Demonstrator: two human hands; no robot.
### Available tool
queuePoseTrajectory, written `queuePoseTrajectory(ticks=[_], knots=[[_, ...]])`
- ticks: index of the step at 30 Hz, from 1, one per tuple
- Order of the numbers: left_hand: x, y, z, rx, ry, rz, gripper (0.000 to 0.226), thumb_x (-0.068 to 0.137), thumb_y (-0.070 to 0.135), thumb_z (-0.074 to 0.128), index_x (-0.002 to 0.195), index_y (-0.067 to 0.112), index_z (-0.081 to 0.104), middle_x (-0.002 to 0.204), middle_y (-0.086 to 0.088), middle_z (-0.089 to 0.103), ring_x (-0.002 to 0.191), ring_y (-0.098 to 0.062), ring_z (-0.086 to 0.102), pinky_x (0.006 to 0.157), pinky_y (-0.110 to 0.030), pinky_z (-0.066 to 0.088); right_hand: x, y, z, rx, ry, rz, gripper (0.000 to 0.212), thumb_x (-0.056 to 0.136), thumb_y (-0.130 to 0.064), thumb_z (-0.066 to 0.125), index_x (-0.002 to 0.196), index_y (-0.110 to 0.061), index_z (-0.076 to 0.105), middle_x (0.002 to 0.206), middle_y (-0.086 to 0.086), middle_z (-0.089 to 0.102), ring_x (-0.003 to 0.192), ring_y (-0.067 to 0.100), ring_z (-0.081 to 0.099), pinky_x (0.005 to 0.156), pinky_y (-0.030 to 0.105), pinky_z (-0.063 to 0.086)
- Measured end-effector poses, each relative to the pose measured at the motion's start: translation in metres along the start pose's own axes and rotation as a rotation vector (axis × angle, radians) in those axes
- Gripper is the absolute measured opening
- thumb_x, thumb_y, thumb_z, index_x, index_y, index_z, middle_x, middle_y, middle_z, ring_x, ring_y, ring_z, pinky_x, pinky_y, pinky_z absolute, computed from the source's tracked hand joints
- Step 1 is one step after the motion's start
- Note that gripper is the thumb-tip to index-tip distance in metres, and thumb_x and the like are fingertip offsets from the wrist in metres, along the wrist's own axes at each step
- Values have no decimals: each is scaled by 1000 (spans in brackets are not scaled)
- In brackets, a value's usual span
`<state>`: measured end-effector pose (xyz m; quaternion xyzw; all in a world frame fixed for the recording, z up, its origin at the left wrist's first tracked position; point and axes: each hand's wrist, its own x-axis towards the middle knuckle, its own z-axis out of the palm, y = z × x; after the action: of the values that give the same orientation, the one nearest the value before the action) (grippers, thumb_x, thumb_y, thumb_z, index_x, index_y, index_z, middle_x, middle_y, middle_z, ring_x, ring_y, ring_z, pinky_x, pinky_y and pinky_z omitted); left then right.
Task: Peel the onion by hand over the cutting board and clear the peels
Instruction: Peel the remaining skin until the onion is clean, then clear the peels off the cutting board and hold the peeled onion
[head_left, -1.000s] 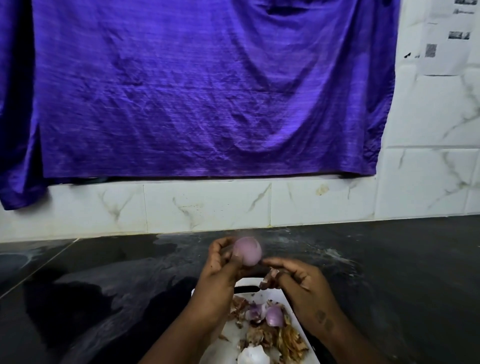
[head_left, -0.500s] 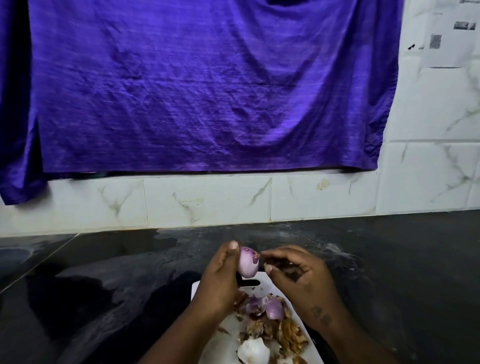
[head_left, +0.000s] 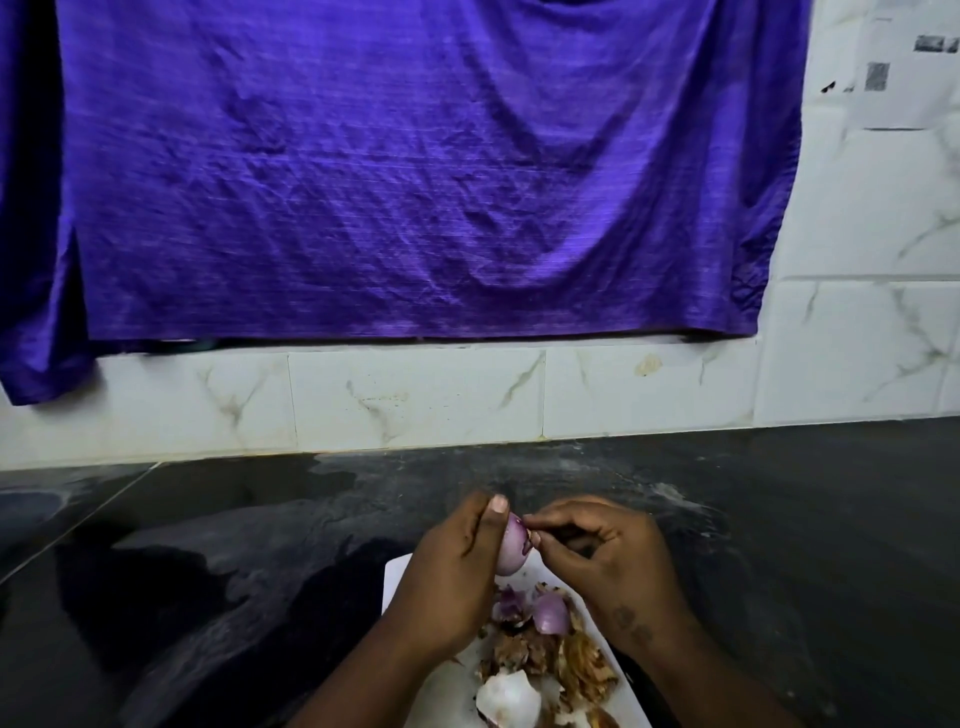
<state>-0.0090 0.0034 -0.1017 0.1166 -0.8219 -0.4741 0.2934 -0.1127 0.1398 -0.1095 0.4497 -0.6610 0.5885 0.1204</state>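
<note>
Peeling step live: left hand (head_left: 452, 582) grips small pale-purple onion (head_left: 511, 545) above white cutting board (head_left: 397, 571) on dark bench (head_left: 208, 545); right hand (head_left: 602, 551) pinches skin edge. Next, likely: pull strip free, drop onto brown peel pile (head_left: 545, 654).

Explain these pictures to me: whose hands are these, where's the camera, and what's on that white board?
No machine here: a person's two bare hands, filmed by one wide-angle camera worn on the head, looking down. The left hand holds a small purple onion above a white flat cutting board; the right hand pinches its skin near the top with its fingers. On the board lie dry brown peels and a peeled purple onion piece. The board sits on a dark stone countertop; a purple cloth hangs on the wall behind.
</note>
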Motion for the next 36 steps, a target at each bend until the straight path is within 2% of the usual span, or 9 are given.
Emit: queuePoseTrajectory(ticks=[5,9,13,15,21,26,30,33,36], knots=[[0,1,2,4,17,38,41,109,46,38,91,17,62,88,-6,68,86,-25,64,80,-47,52,1,-5,5,-51,19,18,25,78,-2,75,85,-26,78,79,-10,75,73,11,73,67,30,60],[-1,2,5,-8,9,60,40,109,43,38,90,17,61,87,-7,67,78,-18,62,81,-48,52,2,-10,7,-57,48,107,31,76,4,74,81,-27,73,76,-11,74,69,8,70,65,27,59],[3,1,-1,-174,70,52,47,107,45,37,94,13,67,91,-8,72,83,-19,69,77,-29,52,10,9,-8,28,182,305,34,79,10,71,74,-24,75,75,-6,77,70,11,71,68,27,58],[5,0,-4,-246,87,26,51,101,52,37,95,13,69,92,-8,74,82,-14,68,77,-27,50,11,11,-12,98,156,362,35,82,15,67,71,-17,77,74,-2,77,73,15,71,70,27,59],[7,-7,4,-349,104,-74,44,109,41,39,98,14,72,98,-10,77,80,-7,70,68,-14,54,4,2,-2,60,66,226,44,78,21,58,58,-14,76,66,-2,72,61,3,64,60,12,47],[10,-11,5,-370,71,-121,45,109,43,39,105,11,71,105,-17,76,104,-32,73,98,-45,56,5,1,-7,107,88,201,40,84,17,56,61,-10,74,64,4,72,60,7,64,59,16,49],[10,-11,6,-376,52,-161,45,108,45,41,103,14,72,106,-16,76,97,-24,74,89,-38,56,5,0,-7,120,66,205,33,88,7,59,70,-14,76,71,1,75,70,9,70,66,22,56],[8,-11,7,-339,29,-144,44,107,49,41,99,18,72,102,-13,76,98,-26,74,94,-43,56,4,-1,-3,190,26,257,20,90,-9,65,88,-26,77,91,-4,78,89,14,74,80,31,60],[5,-9,7,-309,-6,-111,41,105,54,41,95,29,72,97,0,77,98,-17,73,97,-44,56,1,-2,2,239,-23,234,31,95,1,63,100,-26,75,100,-10,77,96,8,73,83,25,57]])
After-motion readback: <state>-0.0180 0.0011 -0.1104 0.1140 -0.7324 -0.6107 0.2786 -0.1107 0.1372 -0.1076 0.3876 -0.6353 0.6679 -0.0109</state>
